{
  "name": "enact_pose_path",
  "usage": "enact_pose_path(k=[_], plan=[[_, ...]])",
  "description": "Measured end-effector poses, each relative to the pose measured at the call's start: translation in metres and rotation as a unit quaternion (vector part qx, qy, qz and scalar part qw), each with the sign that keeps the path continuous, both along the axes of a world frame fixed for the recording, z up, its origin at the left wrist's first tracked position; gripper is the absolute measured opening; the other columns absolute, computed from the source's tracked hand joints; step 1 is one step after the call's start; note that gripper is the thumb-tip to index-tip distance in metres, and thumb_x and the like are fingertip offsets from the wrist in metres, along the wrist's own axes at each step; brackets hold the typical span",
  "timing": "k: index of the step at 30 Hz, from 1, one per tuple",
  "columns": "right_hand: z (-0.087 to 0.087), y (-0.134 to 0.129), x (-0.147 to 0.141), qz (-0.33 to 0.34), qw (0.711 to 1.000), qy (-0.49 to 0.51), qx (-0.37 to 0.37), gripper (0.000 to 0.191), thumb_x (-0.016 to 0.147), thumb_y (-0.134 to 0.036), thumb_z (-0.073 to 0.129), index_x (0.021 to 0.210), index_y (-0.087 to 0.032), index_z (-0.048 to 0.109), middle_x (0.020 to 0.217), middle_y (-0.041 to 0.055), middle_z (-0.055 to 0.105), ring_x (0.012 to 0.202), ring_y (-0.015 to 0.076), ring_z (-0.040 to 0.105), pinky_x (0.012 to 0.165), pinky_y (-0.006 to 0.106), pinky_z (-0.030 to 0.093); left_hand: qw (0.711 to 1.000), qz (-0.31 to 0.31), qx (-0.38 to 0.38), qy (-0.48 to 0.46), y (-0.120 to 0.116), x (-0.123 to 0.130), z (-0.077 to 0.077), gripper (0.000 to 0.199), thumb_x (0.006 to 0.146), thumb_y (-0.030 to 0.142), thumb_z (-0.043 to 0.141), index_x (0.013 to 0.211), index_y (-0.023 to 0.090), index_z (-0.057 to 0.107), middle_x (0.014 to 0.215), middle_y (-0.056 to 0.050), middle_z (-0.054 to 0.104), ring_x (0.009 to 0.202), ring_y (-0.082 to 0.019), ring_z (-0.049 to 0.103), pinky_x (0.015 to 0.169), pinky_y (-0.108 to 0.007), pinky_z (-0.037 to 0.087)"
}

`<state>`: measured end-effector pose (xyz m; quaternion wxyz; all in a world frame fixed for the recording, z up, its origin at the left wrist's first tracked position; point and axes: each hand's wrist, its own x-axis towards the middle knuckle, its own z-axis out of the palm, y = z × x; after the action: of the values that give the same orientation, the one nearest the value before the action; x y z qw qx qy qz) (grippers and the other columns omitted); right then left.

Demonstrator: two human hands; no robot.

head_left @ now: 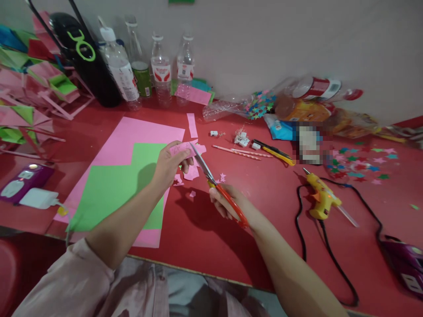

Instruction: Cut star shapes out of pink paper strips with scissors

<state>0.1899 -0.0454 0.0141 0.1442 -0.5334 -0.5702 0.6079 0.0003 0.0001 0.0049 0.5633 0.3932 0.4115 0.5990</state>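
A small pink paper piece [178, 150] with faint drawn lines is pinched in my left hand [172, 163]. My right hand [228, 201] is wrapped round the red handles of the scissors [231, 204]. The scissor blades point up and to the left, with their tips at the right end of the pink piece. Pink scraps [191, 173] lie on the table below the blades, and small pink stars [222, 177] lie just right of them. Under my left forearm, a green sheet [112, 189] rests on a larger pink sheet [122, 141].
Plastic bottles [161, 72] and a black flask [89, 66] stand at the back left. Folded paper pieces [33, 92] crowd the far left. A yellow glue gun [322, 198] with its black cord lies right, near a yellow cutter [280, 155] and colored stars [360, 165] on the red table [205, 246].
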Motion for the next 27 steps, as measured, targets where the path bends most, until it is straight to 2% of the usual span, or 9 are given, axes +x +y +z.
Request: enact_pose_path(k=[27], plan=[[-0.0002,0.0034,0.0026,0.026,0.999,-0.03,-0.004,0.044,0.079,-0.062,0.053,0.067,-0.02,0.044,0.035,-0.0071,0.045,0.029,0.0061,0.038,0.035,0.019,0.03,1.0,-0.01,-0.003,-0.007,0.0007,-0.0037,0.001,0.017,0.069,0.024,0.066,0.064,0.016,0.052,0.047,0.004,0.059,0.03,-0.003,0.045,0.031,-0.016,0.032]])
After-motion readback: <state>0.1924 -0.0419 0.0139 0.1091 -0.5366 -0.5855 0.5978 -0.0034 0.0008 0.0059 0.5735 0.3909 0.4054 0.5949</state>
